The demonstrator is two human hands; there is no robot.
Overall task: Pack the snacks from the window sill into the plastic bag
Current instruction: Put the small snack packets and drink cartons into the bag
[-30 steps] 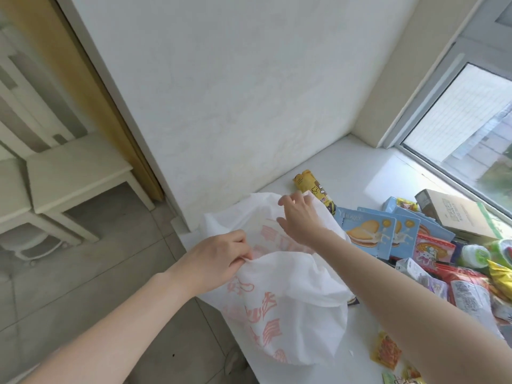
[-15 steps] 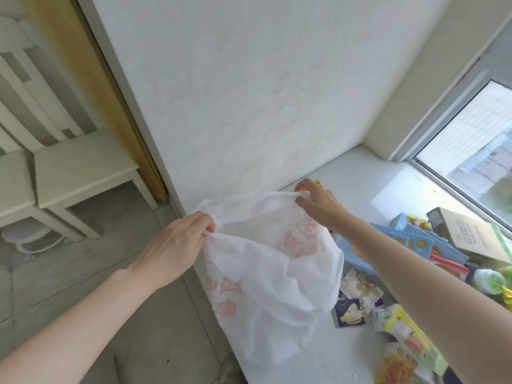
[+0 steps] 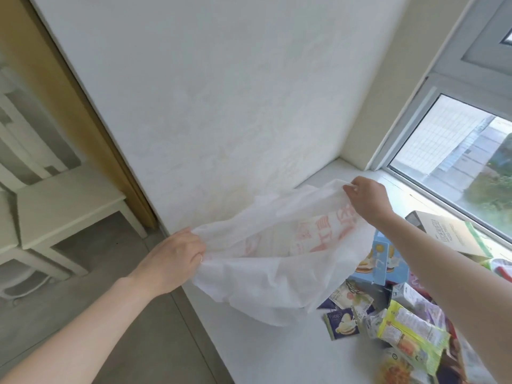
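Head view: a white plastic bag [image 3: 266,273] with faded red print is stretched open above the left end of the window sill [image 3: 277,353], its belly sagging down toward the sill's front edge. The left hand [image 3: 173,261] is clenched on the bag's left rim, out past the sill's left edge and over the grey floor [image 3: 83,286]. The right hand [image 3: 365,198] pinches the opposite rim between thumb and fingers, held higher, near the back corner where the wall [image 3: 221,106] meets the window [image 3: 457,167].

The snacks lie on the sill to the right of the bag, none inside it as far as can be seen. Blue boxes [image 3: 379,261] stand just beside the bag, partly behind its right side. Small sachets [image 3: 342,324] lie near the bag's lower right edge. A yellow-green packet [image 3: 410,333] lies beyond them toward the front right, under the right forearm. A brown carton [image 3: 448,236] sits against the window at the back edge.

A white chair [image 3: 61,209] stands on the floor at far left.
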